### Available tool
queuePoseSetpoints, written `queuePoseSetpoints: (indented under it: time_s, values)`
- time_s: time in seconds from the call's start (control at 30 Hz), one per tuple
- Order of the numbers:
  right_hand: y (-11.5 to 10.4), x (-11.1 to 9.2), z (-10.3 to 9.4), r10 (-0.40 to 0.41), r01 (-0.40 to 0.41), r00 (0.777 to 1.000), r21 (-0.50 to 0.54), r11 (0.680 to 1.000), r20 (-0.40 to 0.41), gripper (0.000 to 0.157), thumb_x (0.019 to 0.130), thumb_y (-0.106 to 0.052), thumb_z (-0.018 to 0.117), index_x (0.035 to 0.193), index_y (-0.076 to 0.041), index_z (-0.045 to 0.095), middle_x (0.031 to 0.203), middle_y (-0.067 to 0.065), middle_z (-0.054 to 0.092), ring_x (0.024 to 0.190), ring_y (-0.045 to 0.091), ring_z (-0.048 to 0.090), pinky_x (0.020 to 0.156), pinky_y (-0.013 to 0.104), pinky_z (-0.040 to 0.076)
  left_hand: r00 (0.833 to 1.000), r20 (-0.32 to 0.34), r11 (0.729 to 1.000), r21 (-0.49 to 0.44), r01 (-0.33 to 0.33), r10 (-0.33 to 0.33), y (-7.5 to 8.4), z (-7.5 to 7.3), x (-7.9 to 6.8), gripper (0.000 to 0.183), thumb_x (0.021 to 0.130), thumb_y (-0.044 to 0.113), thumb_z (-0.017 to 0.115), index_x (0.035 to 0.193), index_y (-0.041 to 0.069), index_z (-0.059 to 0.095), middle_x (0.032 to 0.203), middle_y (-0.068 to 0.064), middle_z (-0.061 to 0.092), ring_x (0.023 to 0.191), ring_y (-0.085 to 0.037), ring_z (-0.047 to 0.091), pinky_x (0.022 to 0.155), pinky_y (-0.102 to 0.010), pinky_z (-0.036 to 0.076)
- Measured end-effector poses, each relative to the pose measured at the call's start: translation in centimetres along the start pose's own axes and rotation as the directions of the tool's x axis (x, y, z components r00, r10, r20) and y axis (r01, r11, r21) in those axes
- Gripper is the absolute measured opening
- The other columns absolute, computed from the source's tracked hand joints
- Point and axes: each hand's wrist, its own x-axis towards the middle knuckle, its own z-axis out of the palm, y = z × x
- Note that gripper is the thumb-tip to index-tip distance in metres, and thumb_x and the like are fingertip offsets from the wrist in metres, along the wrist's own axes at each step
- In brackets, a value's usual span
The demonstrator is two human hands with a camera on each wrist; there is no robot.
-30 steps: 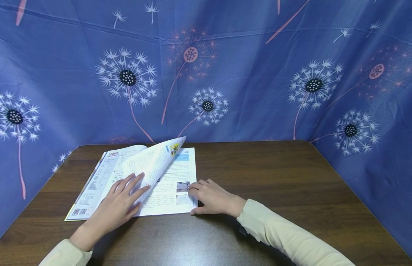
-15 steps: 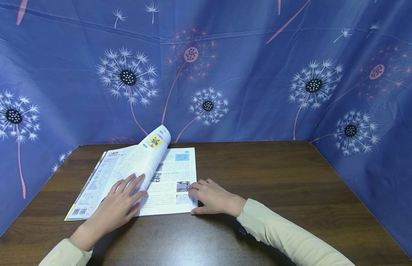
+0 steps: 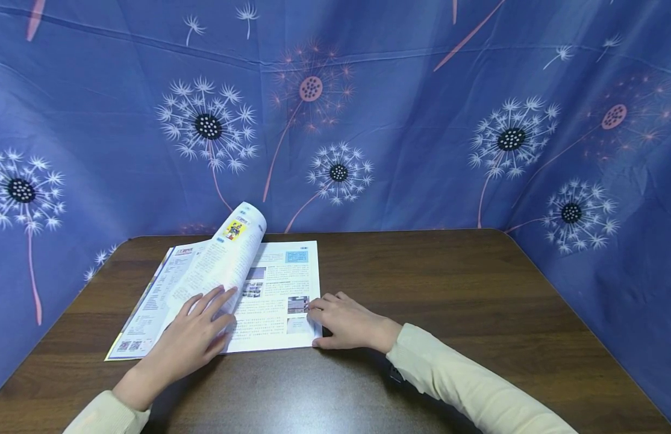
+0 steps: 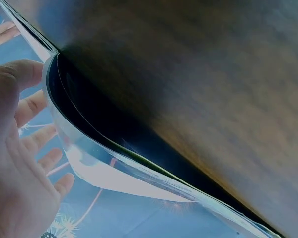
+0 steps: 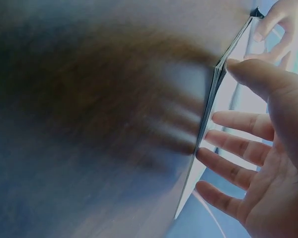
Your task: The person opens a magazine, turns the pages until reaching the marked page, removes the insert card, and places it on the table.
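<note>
An open magazine (image 3: pixel 276 331) lies on the table, with printed text and small photos on its pages. One page (image 3: pixel 218 265) stands raised and curls over toward the left, its top end showing a yellow picture. My left hand (image 3: pixel 186 331) rests with spread fingers against the lower part of that page. In the left wrist view, the left thumb touches the magazine's bottom edge near the spine, where the cover bows up. My right hand (image 3: pixel 349 325) has its fingertips at the right page's outer edge. Straight fingers (image 5: pixel 238 148) and the thumb meet that edge in the right wrist view.
A dark brown wooden table (image 3: pixel 449 283) extends to the right of the magazine. Behind it hangs a blue cloth (image 3: pixel 411 138) with a dandelion print, which also lines both sides.
The raised page has swung further left and curled over, uncovering more photos on the right page. Both hands stay in nearly the same place.
</note>
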Motion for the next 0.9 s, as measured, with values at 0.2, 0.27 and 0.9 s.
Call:
queuePoseSetpoints:
  time_s: [0.2, 0.27, 0.9]
  values:
    - [-0.02, -0.05, -0.09, 0.01, -0.01, 1.0, 0.004, 1.0, 0.017, 0.053, 0.081, -0.052, 0.06, 0.121, -0.016, 0.057, 0.13, 0.001, 0.052, 0.116, 0.017, 0.049, 0.098, 0.042, 0.041, 1.0, -0.015, 1.0, 0.006, -0.007, 0.007, -0.01, -0.03, -0.03, 0.022, 0.07, 0.024, 0.07, 0.088, 0.012, 0.065, 0.131, -0.015, 0.05, 0.12, -0.036, 0.045, 0.092, -0.055, 0.036]
    - [-0.03, -0.06, -0.1, 0.012, -0.013, 1.0, 0.005, 1.0, 0.019, 0.053, 0.081, -0.052, 0.06, 0.121, -0.017, 0.057, 0.13, 0.001, 0.052, 0.116, 0.018, 0.049, 0.099, 0.044, 0.04, 1.0, -0.018, 1.0, 0.007, -0.009, 0.009, -0.03, -0.06, -0.06, 0.022, 0.07, 0.024, 0.069, 0.088, 0.012, 0.065, 0.13, -0.016, 0.051, 0.119, -0.035, 0.046, 0.092, -0.055, 0.037]
    - [0.02, 0.03, -0.05, 0.001, -0.001, 1.0, 0.004, 1.0, 0.009, 0.052, 0.081, -0.051, 0.061, 0.12, -0.016, 0.058, 0.129, 0.001, 0.053, 0.115, 0.018, 0.05, 0.097, 0.042, 0.041, 0.999, 0.033, 0.999, 0.037, 0.016, -0.018, 0.06, -0.36, -0.07, 0.024, 0.074, 0.028, 0.069, 0.092, 0.012, 0.065, 0.117, -0.013, 0.06, 0.109, -0.031, 0.055, 0.09, -0.053, 0.039]
